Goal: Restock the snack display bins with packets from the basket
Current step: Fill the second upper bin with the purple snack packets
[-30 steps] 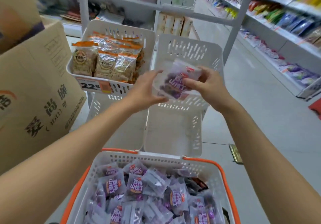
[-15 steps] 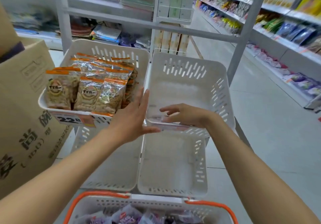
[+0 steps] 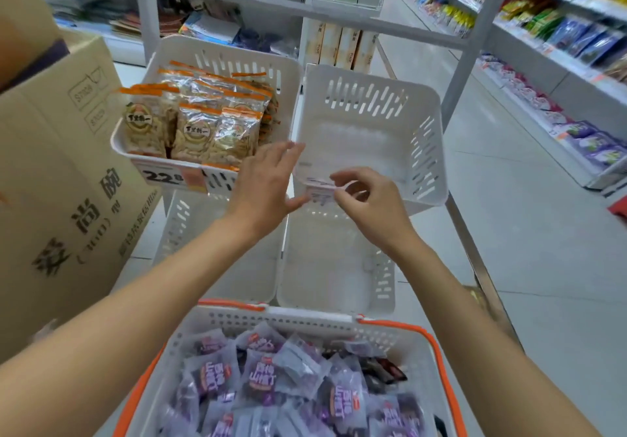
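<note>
A white basket with an orange rim point(image 3: 437, 352) sits at the bottom of the view, full of purple snack packets point(image 3: 261, 379). Above it, the upper right display bin point(image 3: 366, 97) is white, slotted and empty. A small price label point(image 3: 319, 194) hangs on its front rim. My right hand point(image 3: 369, 199) pinches the right end of that label between thumb and forefinger. My left hand point(image 3: 268, 182) is flat with straight fingers at the bin's front left corner, its thumb touching the label's left end. Neither hand holds a packet.
The upper left bin point(image 3: 220, 60) holds orange-topped snack bags point(image 3: 203, 124) and carries a 22.8 price tag point(image 3: 163, 175). Two empty white bins point(image 3: 336, 267) sit on the lower tier. A large cardboard box point(image 3: 61, 182) stands at the left. Stocked shelves point(image 3: 559, 46) line the aisle at the right.
One second ago both hands held a purple packet over the empty bin. It has left my hands, which dropped to the bin's front rim, and my right fingers have closed on the label.
</note>
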